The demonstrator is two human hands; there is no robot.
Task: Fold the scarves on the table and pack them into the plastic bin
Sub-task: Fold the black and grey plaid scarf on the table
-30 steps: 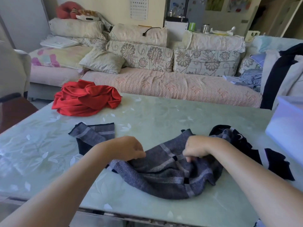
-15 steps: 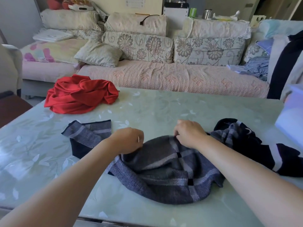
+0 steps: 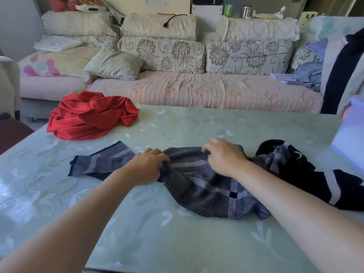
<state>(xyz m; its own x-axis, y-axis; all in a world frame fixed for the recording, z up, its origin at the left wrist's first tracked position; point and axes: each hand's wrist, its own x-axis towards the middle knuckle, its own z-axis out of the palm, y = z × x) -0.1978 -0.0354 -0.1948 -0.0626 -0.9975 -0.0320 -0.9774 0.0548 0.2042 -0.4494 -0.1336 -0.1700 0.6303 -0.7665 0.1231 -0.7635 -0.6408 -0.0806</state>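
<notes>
My left hand (image 3: 146, 166) is clenched on a bunched fold of the grey-and-navy checked woven scarf (image 3: 208, 186), pinching it just where the cloth gathers; my right hand (image 3: 224, 156) lies a little further right with its fingers curled over the scarf's far edge, grasping that edge as far as I can tell, though the fingertips are hidden under the fabric; a second ago both grips were nearer to me, buried in the crumpled middle, and they have since travelled away from me to the far edge, so the middle now lies flatter and wider on the pale green glass table (image 3: 197, 125); the scarf's left end (image 3: 102, 162) stretches out flat beyond my left wrist, while its right end (image 3: 299, 166) is still heaped in a dark tangle; I judge this to be the spreading step, not yet a fold; the next pull should draw the tangled end out straight, or the fold will trap lumps; the crumpled red fabric scarf (image 3: 90, 115) waits untouched at the far left; the pale translucent plastic bin (image 3: 350, 138) sits at the right edge, only partly in view, and nothing I can see has gone into it.
</notes>
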